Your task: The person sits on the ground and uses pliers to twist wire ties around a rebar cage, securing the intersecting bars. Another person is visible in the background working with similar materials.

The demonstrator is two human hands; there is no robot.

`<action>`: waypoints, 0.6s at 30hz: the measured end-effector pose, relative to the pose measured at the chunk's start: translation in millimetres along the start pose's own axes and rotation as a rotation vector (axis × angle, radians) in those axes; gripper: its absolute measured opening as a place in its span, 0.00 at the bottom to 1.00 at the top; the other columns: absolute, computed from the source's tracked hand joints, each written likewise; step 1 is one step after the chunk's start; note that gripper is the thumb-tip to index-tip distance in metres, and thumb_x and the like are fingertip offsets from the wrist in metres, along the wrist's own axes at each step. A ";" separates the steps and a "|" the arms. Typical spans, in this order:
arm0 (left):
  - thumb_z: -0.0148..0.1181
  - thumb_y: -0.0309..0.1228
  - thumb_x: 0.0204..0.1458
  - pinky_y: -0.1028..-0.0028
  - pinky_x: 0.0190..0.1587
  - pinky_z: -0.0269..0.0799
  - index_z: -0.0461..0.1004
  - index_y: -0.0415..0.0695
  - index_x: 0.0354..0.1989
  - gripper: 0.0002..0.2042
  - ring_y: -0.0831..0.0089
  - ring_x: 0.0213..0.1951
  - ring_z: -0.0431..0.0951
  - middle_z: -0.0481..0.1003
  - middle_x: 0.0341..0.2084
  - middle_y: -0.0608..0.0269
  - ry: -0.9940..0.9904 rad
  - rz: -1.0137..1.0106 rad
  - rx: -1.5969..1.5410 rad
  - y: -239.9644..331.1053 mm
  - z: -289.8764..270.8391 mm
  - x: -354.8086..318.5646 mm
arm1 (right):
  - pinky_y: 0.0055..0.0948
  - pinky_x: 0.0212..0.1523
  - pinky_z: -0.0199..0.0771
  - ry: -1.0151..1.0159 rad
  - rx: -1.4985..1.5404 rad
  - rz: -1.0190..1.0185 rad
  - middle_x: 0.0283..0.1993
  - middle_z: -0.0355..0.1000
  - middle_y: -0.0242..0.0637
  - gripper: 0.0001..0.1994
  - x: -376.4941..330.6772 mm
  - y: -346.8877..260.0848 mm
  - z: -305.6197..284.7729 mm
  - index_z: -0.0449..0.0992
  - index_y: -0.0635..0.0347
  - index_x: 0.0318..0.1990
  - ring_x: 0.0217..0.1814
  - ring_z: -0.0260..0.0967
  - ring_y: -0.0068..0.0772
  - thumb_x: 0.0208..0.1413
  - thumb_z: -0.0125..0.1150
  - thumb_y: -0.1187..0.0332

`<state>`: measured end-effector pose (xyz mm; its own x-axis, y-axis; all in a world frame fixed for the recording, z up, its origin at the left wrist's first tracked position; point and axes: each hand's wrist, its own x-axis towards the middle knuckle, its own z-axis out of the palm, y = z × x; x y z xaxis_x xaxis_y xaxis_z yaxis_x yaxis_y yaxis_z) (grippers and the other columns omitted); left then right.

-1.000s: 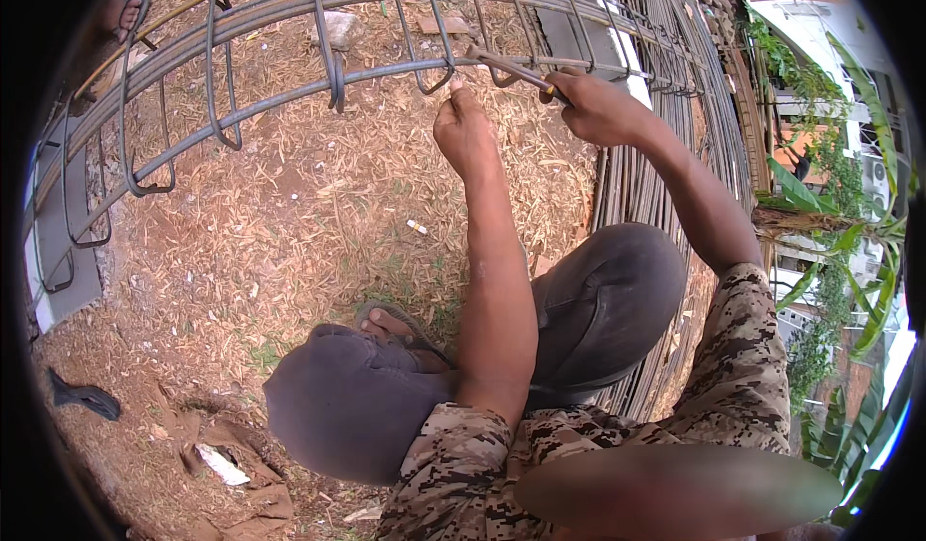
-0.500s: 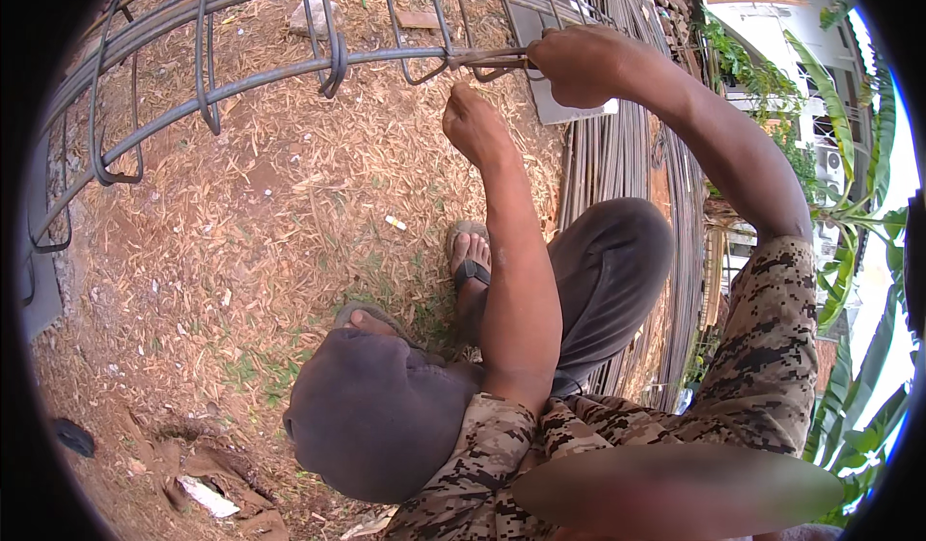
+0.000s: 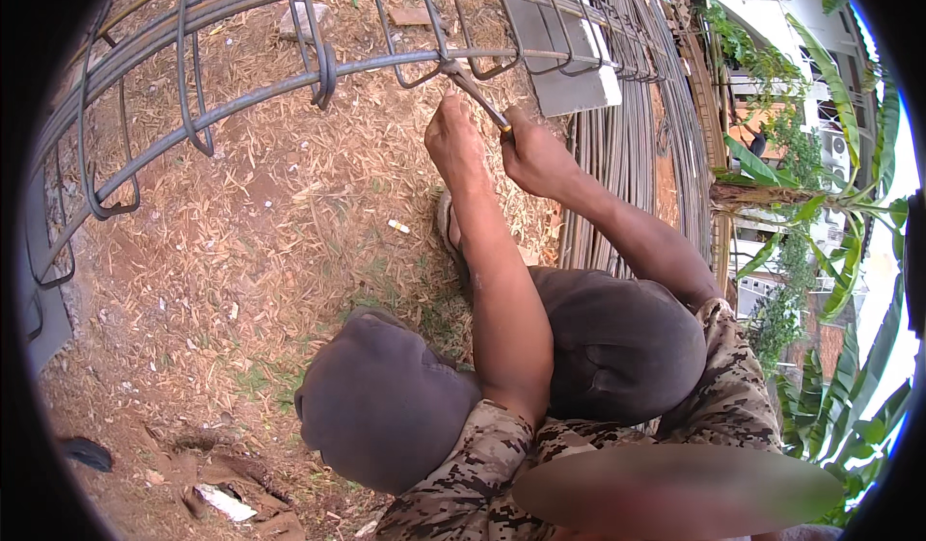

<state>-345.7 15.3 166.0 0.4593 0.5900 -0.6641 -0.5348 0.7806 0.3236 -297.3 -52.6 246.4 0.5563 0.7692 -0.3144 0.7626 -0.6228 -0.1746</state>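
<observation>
A cage of steel reinforcing bars with square stirrups runs across the top of the view. Closed around the handles of metal pincers, my right hand holds them slanting up to the left. Their jaws meet the cage's near bar where a stirrup crosses it. Just below the jaws is my left hand, its fingers pinched together. Whatever sits between those fingers is too small to make out.
A grey slab lies under the cage's right part, beside a long stack of loose steel bars. A brick and a concrete lump rest on the chip-strewn ground beyond the near bar. My bent knees are below my hands.
My right hand has swung down and left, toward me, turning the pincers from nearly level along the bar to a slant. My left hand has shifted slightly left. My right knee appears lower.
</observation>
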 end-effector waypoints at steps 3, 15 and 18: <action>0.56 0.42 0.57 0.78 0.16 0.43 0.62 0.52 0.18 0.17 0.85 0.14 0.51 0.55 0.13 0.77 -0.065 -0.019 0.039 0.5 -6.2 5.4 | 0.59 0.38 0.69 0.124 0.028 -0.097 0.33 0.70 0.66 0.08 3.2 17.9 25.6 0.63 0.71 0.40 0.34 0.71 0.69 0.54 0.47 0.75; 0.43 0.58 0.62 0.69 0.38 0.69 0.72 0.38 0.43 0.30 0.70 0.35 0.73 0.72 0.33 0.57 0.001 -0.115 -0.052 6.1 -34.1 52.0 | 0.50 0.33 0.70 0.068 0.237 -0.066 0.30 0.71 0.53 0.12 0.9 19.3 6.9 0.66 0.67 0.45 0.31 0.73 0.58 0.56 0.55 0.71; 0.45 0.55 0.63 0.63 0.48 0.69 0.69 0.37 0.47 0.27 0.63 0.47 0.75 0.74 0.42 0.49 0.127 -0.020 0.086 8.7 -30.6 83.6 | 0.42 0.29 0.71 -0.084 0.205 -0.011 0.25 0.69 0.44 0.17 1.7 25.4 -10.9 0.67 0.67 0.45 0.26 0.72 0.44 0.59 0.62 0.63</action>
<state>-333.7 65.2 92.7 0.3733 0.5472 -0.7491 -0.4612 0.8101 0.3619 -273.4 -65.6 251.6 0.5120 0.7672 -0.3862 0.6809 -0.6367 -0.3621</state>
